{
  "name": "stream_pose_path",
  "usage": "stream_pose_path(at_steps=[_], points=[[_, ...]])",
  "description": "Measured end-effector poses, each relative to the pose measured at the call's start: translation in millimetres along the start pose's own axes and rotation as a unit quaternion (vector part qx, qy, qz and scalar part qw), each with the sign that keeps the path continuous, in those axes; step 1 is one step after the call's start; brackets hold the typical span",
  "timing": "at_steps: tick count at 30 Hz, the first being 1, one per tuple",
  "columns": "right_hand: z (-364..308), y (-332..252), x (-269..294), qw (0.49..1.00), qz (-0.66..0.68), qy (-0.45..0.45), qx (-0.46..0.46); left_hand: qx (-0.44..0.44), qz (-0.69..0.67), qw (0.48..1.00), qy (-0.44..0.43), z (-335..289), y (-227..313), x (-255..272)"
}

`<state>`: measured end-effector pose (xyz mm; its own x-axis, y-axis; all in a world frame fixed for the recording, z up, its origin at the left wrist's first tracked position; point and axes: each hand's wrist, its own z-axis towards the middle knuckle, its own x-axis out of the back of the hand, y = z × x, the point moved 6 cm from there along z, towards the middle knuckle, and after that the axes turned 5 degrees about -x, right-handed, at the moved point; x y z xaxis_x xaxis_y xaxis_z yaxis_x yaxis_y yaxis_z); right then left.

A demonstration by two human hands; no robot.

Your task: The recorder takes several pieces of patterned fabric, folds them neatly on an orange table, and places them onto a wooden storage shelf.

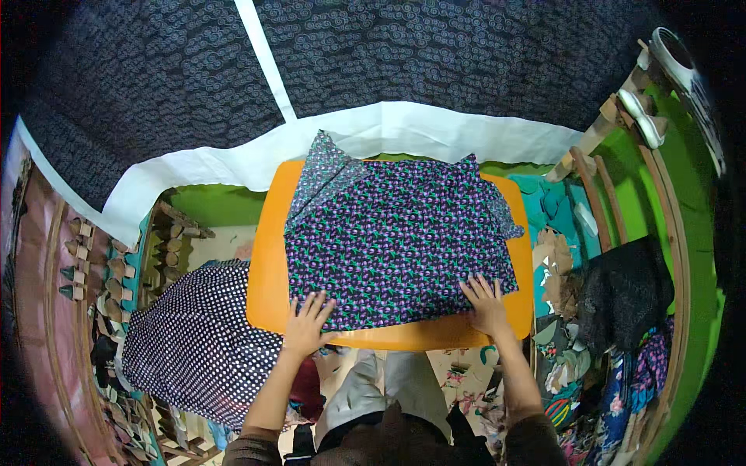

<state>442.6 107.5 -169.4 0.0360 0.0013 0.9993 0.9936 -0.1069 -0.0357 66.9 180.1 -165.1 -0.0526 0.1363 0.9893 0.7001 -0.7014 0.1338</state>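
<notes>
A purple cloth [396,233] with a small green and dark print lies spread over an orange table [268,272]. Its far left corner is folded up, showing a paler underside. My left hand [307,325] lies flat with fingers spread on the cloth's near left edge, partly on the orange top. My right hand [486,304] presses flat on the near right corner of the cloth, fingers apart. Neither hand grips anything.
A dark fabric with white dots [198,342] is heaped at the left of the table. A large dark patterned cloth with a white border [373,128] hangs behind it. Dark and colourful fabrics [622,311] pile at the right beside wooden frames [602,194].
</notes>
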Motion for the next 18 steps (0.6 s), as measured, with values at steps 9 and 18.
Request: stream_pose_path(at_steps=[9,18], points=[[11,3,15,0.997,0.059,-0.050,0.006,0.031,-0.025,0.998,-0.053,-15,-27,-8],[12,27,104,0.933,0.199,-0.296,-0.042,0.065,-0.281,0.919,-0.269,-37,-38,110]])
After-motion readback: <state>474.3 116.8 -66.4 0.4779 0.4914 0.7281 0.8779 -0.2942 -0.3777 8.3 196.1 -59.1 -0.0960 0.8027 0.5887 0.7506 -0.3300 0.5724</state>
